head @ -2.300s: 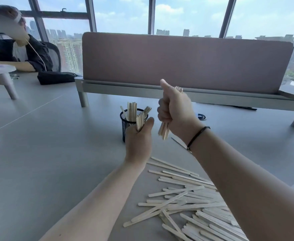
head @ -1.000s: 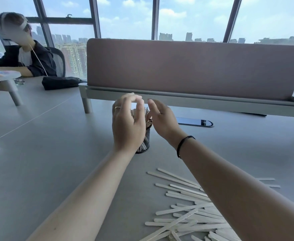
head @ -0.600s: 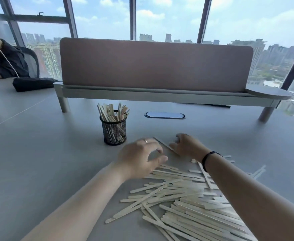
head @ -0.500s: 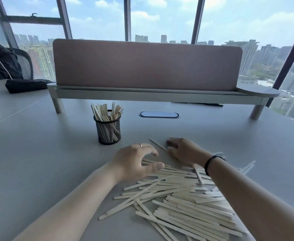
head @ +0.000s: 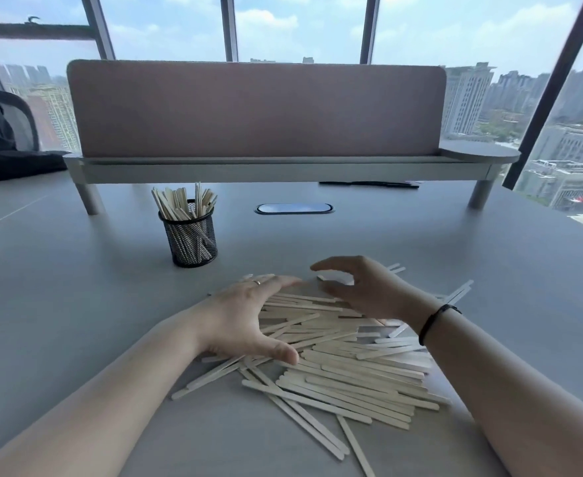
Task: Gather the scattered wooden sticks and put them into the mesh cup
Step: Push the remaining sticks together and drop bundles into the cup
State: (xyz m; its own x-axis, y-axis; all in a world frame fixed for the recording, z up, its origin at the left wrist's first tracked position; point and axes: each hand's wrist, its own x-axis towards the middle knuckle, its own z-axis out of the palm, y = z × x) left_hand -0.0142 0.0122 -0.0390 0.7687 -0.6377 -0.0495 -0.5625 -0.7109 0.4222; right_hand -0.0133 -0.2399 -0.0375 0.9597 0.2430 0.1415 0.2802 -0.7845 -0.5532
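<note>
A black mesh cup (head: 192, 237) stands upright on the grey table, with several pale wooden sticks (head: 183, 202) poking out of its top. A wide heap of scattered wooden sticks (head: 345, 363) lies in front of me. My left hand (head: 248, 318) is spread over the heap's left side, fingers straight and thumb lying on the sticks. My right hand (head: 362, 287) sits at the heap's far edge, fingers extended toward the left hand, with a black band on the wrist. Neither hand holds a stick.
A pink divider panel (head: 255, 108) on a raised grey shelf (head: 283, 166) crosses the table behind the cup. A dark oval cable port (head: 294, 208) is set into the table. A black bag (head: 21, 163) and chair sit far left.
Both hands dropped their sticks into the cup, then came back down to the heap. They now sit spread over the pile, closer together than half a second ago.
</note>
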